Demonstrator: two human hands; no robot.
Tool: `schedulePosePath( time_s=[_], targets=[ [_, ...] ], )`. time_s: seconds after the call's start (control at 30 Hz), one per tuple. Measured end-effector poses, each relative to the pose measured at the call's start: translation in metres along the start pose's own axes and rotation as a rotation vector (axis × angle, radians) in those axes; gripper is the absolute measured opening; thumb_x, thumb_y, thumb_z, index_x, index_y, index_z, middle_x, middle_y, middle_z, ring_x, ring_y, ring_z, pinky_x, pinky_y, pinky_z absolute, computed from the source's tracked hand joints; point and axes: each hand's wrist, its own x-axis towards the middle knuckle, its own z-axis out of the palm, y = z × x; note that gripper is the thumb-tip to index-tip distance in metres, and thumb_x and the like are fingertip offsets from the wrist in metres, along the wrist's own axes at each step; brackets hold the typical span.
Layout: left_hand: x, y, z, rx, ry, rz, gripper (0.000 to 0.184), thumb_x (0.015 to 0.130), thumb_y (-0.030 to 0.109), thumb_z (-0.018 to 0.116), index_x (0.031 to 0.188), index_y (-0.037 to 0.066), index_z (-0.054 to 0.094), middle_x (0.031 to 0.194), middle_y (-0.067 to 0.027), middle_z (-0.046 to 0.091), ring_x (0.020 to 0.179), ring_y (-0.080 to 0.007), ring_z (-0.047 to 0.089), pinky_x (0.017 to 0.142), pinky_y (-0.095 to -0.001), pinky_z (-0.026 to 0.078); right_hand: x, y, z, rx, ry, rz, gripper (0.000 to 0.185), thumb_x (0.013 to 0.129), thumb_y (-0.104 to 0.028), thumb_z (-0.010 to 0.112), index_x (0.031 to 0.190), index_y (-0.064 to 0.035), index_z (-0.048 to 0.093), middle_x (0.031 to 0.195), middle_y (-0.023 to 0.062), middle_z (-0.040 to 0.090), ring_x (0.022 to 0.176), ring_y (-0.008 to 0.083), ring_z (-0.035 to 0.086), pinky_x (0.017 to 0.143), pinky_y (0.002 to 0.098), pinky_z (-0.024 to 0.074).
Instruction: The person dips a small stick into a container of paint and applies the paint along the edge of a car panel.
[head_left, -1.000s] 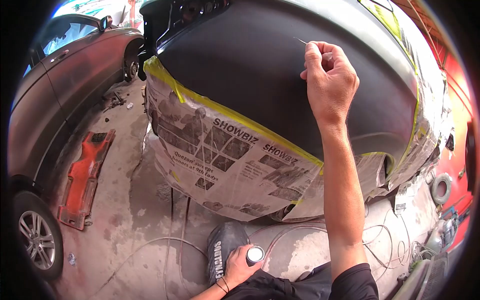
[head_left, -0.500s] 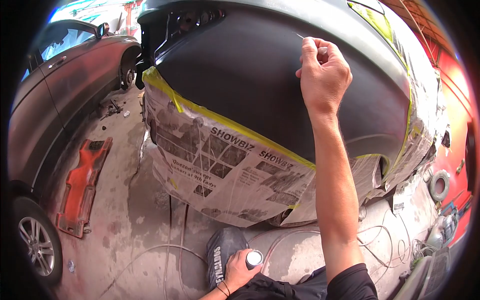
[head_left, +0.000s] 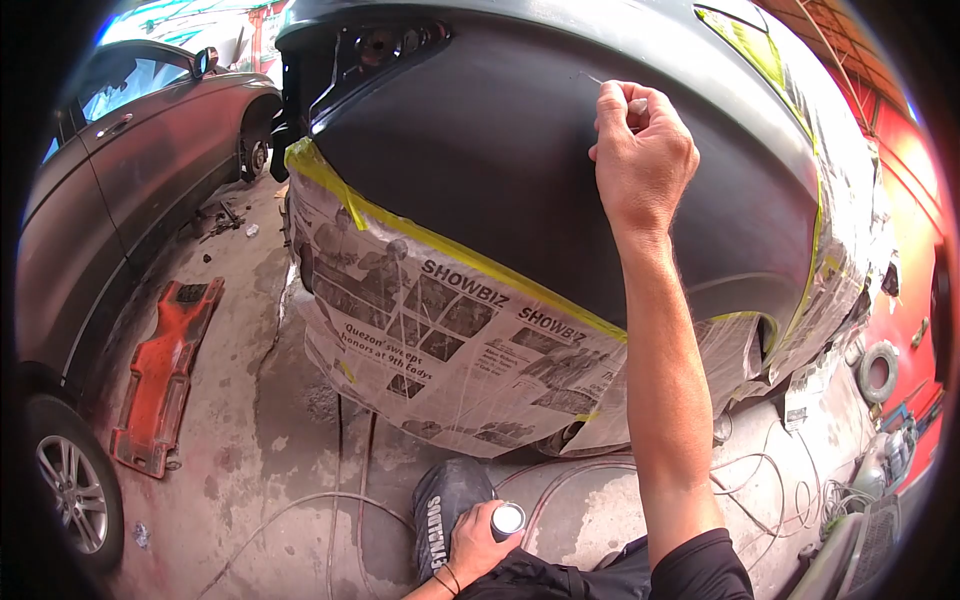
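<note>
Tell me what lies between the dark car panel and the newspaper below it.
A strip of yellow tape runs along the edge between the dark car panel and the newspaper, as the head view shows.

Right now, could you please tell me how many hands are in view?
2: the right hand, raised before the dark car panel, and the left hand, holding a small container by the knee.

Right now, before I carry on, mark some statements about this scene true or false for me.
1. The right hand pinches a thin tool in front of the dark panel. True.
2. Blue cloth masks the area below that panel. False: newspaper does, edged with yellow tape.
3. The left hand lies on the panel. False: it holds a dark container by the person's leg.
4. A red creeper lies on the floor. True.
</note>
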Motion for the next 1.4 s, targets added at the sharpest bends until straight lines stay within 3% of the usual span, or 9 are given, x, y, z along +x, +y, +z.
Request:
schedulePosePath(
  time_s=[0.27, 0.57, 0.67, 0.97, 1.4],
  targets=[
    [-0.001, -0.001, -0.001, -0.006, -0.003, -0.008, 0.07, 0.086, 0.035, 0.1, 0.139, 0.006, 0.066, 0.126, -0.0191, 0.077, 0.114, -0.0437, 0.076, 0.1, -0.0521, 0.06, -0.001, 0.0, 0.001, 0.0, -0.006, 0.008, 0.025, 0.109, -0.03, 0.077, 0.107, -0.0055, 0.084, 0.085, 0.0056, 0.083, 0.08, 0.0209, 0.081, 0.083, 0.0397, 0.0648],
    [0.0, 0.001, -0.004, 0.002, -0.011, -0.02, 0.071, 0.086, 0.037, 0.1, 0.14, 0.006, 0.066, 0.126, -0.0193, 0.077, 0.115, -0.0436, 0.076, 0.101, -0.0521, 0.06, -0.002, -0.007, -0.001, 0.132, 0.044, 0.057, 0.025, 0.113, -0.028, 0.076, 0.111, -0.0041, 0.081, 0.085, 0.0033, 0.083, 0.061, 0.0134, 0.078, 0.064, 0.0306, 0.0634],
    [-0.001, -0.001, -0.003, 0.003, -0.008, -0.016, 0.071, 0.085, 0.037, 0.1, 0.14, 0.006, 0.066, 0.126, -0.0195, 0.077, 0.115, -0.0438, 0.076, 0.101, -0.0521, 0.06, -0.001, -0.008, 0.001, 0.12, 0.058, 0.069, 0.025, 0.113, -0.028, 0.076, 0.111, -0.0046, 0.082, 0.085, 0.0035, 0.083, 0.061, 0.0136, 0.078, 0.066, 0.0316, 0.0641],
    [-0.001, -0.004, -0.003, -0.001, -0.002, 0.0, 0.072, 0.085, 0.036, 0.1, 0.139, 0.006, 0.065, 0.126, -0.0193, 0.077, 0.113, -0.0437, 0.077, 0.1, -0.0523, 0.061, 0.003, 0.003, 0.009, 0.014, 0.091, 0.02, 0.025, 0.109, -0.031, 0.078, 0.109, -0.0074, 0.085, 0.089, 0.0056, 0.085, 0.082, 0.0229, 0.083, 0.083, 0.0404, 0.0652],
    [-0.002, -0.006, -0.003, -0.004, -0.002, 0.002, 0.073, 0.085, 0.036, 0.101, 0.14, 0.005, 0.065, 0.127, -0.0193, 0.077, 0.114, -0.0438, 0.077, 0.1, -0.0524, 0.061, 0.002, -0.001, 0.008, -0.039, 0.076, 0.038, 0.024, 0.11, -0.031, 0.077, 0.109, -0.0081, 0.085, 0.089, 0.0048, 0.086, 0.081, 0.0223, 0.083, 0.082, 0.0402, 0.066]
  ],
)
